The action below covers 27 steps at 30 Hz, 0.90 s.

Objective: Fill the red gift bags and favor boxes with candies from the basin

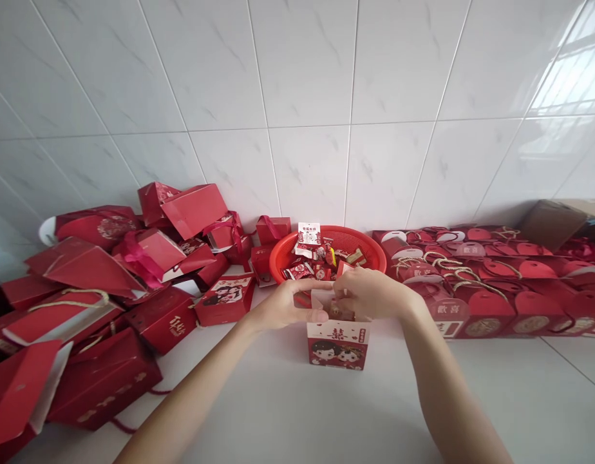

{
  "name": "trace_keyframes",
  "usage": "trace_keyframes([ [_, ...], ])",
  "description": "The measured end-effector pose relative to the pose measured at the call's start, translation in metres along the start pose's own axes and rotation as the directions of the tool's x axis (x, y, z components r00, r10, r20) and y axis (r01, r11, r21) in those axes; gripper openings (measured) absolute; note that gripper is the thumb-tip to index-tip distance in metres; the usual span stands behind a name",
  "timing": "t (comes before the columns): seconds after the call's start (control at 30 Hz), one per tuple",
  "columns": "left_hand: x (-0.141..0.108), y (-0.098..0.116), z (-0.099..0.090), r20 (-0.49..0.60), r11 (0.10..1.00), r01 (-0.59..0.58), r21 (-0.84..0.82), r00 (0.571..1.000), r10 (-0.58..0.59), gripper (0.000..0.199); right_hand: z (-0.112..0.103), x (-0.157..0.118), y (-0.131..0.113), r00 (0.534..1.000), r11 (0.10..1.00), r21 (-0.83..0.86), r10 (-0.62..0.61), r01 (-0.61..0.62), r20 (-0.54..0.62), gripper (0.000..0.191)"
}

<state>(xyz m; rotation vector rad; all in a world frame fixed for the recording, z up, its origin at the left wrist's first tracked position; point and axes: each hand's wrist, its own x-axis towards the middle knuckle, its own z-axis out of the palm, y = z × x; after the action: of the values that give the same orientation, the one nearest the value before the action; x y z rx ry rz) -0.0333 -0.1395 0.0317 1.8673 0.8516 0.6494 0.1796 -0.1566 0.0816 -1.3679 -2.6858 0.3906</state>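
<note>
A red and white candy box (337,348) with two cartoon figures on its front stands upright on the white surface, its top unfolded. My left hand (290,308) grips its upper left edge, thumb at the front and index finger stretched toward the back. At the upper right edge, the curled fingers of my right hand (372,293) close on the box's top. Small pieces show inside the opening, too unclear to name. Just behind the box is a red plastic basket (378,258) holding wrapped candies (300,270) and a white-and-red packet (310,233).
Loose red gift boxes (196,209), some with ribbons or rope handles, are heaped at left. Closed red boxes (488,316) stand in tight rows at right. A brown carton (543,222) sits at far right. Behind everything rises a tiled wall (307,77).
</note>
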Motion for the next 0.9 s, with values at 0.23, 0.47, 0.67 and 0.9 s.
trace_keyframes([
  [0.23,0.000,0.001,0.001,0.020,0.999,-0.022,-0.028,1.000,0.022,0.064,0.006,0.001,-0.010,1.000,0.998,-0.059,-0.003,0.001,-0.022,0.023],
  [0.47,0.000,0.002,0.001,-0.007,0.999,-0.024,0.042,1.000,0.024,0.058,-0.003,-0.005,-0.005,0.998,0.999,0.041,-0.003,0.006,-0.068,0.028],
  [0.67,0.001,0.001,0.002,0.016,0.998,-0.055,-0.004,0.998,0.055,0.038,0.004,0.005,-0.009,0.985,0.982,0.145,-0.102,0.122,-0.140,0.023],
  [0.9,0.001,-0.002,0.001,-0.001,0.998,-0.042,0.036,0.999,0.042,0.055,0.004,0.003,-0.003,0.994,0.987,0.123,-0.101,0.106,-0.045,0.032],
])
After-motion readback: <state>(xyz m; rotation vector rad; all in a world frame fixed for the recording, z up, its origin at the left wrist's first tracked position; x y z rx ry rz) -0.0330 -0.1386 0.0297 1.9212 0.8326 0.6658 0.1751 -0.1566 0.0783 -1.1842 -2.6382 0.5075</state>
